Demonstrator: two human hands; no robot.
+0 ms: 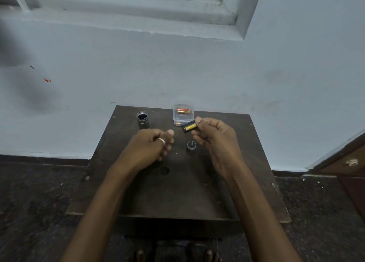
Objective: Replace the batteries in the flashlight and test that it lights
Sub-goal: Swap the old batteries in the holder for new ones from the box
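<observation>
Holding state, right hand (214, 138): raised just above the dark wooden table (177, 192), thumb and fingertips pinching a black battery holder (189, 126) by its right end.
Battery holder: a short black cradle, tilted, its left end lower; a yellow-gold cell sits in the slot that faces up. It hangs in front of the clear plastic box (183, 114) and above the end cap, touching neither.
Left hand (153, 146): left of the holder, loosely curled with the fingers folded in toward the palm and the thumb tip pointing at the holder; a pale ring (162, 140) shows on one finger. Whether anything lies inside the curl cannot be told.
End cap (191, 144): a small round black cap lying on the table just below the holder, between the two hands, top face up with a faint mark too small to read.
Flashlight body (142, 119): a black ribbed tube standing upright on the table, beyond the left hand and well left of the holder; its open mouth faces up and looks dark inside.
Clear plastic box: at the far edge of the table, just behind the holder, lid off, with an orange-copper battery (183, 110) lying crosswise in it.
Wall (197, 74): pale blue, right behind the table.
</observation>
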